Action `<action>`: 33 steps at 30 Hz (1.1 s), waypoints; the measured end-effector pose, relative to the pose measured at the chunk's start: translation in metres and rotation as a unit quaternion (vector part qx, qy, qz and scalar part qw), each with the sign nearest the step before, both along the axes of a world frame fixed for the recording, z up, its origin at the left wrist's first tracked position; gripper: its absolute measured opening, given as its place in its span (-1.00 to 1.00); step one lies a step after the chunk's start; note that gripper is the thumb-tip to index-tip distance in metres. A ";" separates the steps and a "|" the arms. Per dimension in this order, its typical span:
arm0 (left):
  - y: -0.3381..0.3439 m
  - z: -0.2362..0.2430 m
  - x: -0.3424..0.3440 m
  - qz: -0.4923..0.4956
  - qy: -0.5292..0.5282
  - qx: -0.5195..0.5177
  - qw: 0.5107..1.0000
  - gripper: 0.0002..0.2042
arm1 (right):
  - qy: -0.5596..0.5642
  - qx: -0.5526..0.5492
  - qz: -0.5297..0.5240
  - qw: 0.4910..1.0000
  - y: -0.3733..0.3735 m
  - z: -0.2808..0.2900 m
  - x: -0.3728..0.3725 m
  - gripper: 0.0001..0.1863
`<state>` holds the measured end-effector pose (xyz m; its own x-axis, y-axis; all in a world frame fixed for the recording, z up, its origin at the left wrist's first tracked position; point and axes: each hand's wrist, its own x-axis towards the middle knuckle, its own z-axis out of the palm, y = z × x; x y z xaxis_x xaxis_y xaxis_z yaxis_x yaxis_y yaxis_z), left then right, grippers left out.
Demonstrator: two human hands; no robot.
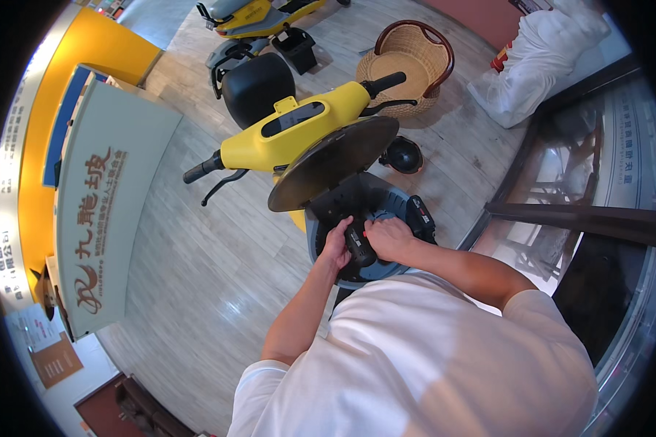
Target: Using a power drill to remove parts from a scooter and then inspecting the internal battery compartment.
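My right hand (pixel 390 239) is closed round the grip of a black cordless drill (pixel 359 244); its battery base (pixel 420 213) sticks out past the hand. My left hand (pixel 337 242) is closed against the other side of the drill body, steadying it. The drill is over a grey-blue rounded tub (pixel 393 195) at the front of a yellow scooter (pixel 297 131). A dark round lid or panel (pixel 332 164) stands tilted between the tub and the handlebar. The drill's tip and what it touches are hidden.
Beyond the handlebar is the scooter's black seat (pixel 259 89). A wicker chair (pixel 408 65) and a black rounded object (pixel 402 155) stand on the wood-look floor (pixel 211 269). A pale counter (pixel 116 197) is on the left, glass doors (pixel 561 211) on the right, another yellow scooter (pixel 251 18) behind.
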<state>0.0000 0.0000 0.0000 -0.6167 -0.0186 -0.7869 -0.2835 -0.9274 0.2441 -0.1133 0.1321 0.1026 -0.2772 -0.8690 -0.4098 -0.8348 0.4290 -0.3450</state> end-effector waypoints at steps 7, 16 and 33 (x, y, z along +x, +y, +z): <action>0.002 -0.003 -0.002 0.003 -0.002 0.003 1.000 -0.71 | 0.004 -0.006 0.005 1.000 0.000 0.000 -0.002 -0.70; 0.002 0.003 -0.002 0.009 0.003 0.009 1.000 -0.74 | 0.001 0.002 -0.012 1.000 -0.001 0.002 0.000 -0.71; 0.006 0.018 -0.004 -0.002 -0.051 -0.015 0.999 -0.75 | 0.078 -0.033 0.027 0.996 0.006 -0.006 0.006 -0.79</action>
